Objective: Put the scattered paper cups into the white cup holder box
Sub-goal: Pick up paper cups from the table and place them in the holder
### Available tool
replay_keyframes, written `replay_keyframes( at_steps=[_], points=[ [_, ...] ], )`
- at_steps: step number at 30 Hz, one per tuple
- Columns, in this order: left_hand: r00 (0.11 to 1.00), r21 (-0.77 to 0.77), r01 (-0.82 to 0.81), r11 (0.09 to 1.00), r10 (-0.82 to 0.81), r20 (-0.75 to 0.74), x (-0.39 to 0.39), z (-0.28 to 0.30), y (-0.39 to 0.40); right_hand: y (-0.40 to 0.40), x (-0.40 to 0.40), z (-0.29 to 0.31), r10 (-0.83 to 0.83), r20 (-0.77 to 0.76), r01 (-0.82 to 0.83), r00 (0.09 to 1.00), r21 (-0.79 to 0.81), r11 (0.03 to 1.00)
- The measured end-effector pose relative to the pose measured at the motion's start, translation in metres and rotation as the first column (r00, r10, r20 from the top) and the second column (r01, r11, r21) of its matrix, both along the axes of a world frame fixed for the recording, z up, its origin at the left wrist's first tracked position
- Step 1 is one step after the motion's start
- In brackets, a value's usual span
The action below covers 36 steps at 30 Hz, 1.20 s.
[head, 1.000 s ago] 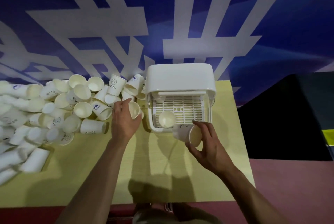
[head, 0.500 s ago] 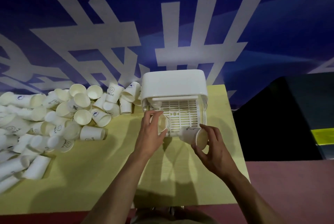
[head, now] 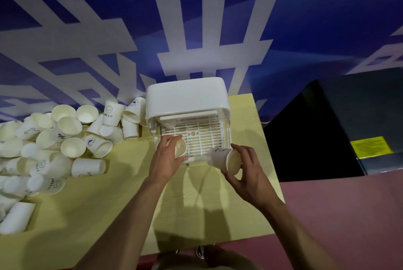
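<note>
The white cup holder box stands at the far middle of the yellow table, its slatted tray open toward me. My left hand grips a paper cup at the tray's front left corner, mouth turned to the right. My right hand holds a second paper cup on its side at the tray's front right corner, mouth facing me. A big heap of scattered paper cups lies to the left of the box.
The yellow table ends close to my body and just right of the box. A dark cabinet with a yellow label stands to the right. A blue and white wall rises behind the table.
My left hand carried a cup from the heap over to the tray's front left corner. My right hand kept its cup near the tray's front right corner.
</note>
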<state>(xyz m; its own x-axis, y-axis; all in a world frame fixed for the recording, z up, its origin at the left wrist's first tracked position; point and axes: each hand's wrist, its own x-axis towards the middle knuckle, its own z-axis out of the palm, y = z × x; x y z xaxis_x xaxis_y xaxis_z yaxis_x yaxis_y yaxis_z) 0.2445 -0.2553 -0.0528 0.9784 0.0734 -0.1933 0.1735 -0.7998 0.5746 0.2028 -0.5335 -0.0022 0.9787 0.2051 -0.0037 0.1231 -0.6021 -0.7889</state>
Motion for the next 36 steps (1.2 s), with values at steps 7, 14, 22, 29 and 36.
replay_keyframes(
  at_steps=[7,14,22,29,36],
  points=[
    [1.000,-0.008,-0.028,1.000,0.028,0.009,-0.002,-0.001,-0.009,0.009,0.013,0.005,0.044,0.036,-0.043,0.998,-0.007,0.999],
    [0.984,-0.062,-0.114,0.992,0.121,0.130,-0.039,0.016,0.015,0.054,0.031,0.011,0.166,0.076,-0.166,0.983,-0.011,0.986],
    [0.959,-0.075,-0.262,0.962,0.268,0.092,-0.102,0.023,0.066,0.113,0.058,-0.016,0.281,0.098,-0.263,0.955,-0.160,0.951],
    [0.945,-0.073,-0.321,0.944,0.324,0.031,-0.133,0.019,0.106,0.144,0.078,-0.043,0.342,-0.030,-0.331,0.939,-0.347,0.878],
    [0.949,-0.106,-0.315,0.943,0.317,-0.002,-0.141,0.017,0.141,0.162,0.076,-0.048,0.316,-0.099,-0.329,0.944,-0.379,0.865]
  ],
)
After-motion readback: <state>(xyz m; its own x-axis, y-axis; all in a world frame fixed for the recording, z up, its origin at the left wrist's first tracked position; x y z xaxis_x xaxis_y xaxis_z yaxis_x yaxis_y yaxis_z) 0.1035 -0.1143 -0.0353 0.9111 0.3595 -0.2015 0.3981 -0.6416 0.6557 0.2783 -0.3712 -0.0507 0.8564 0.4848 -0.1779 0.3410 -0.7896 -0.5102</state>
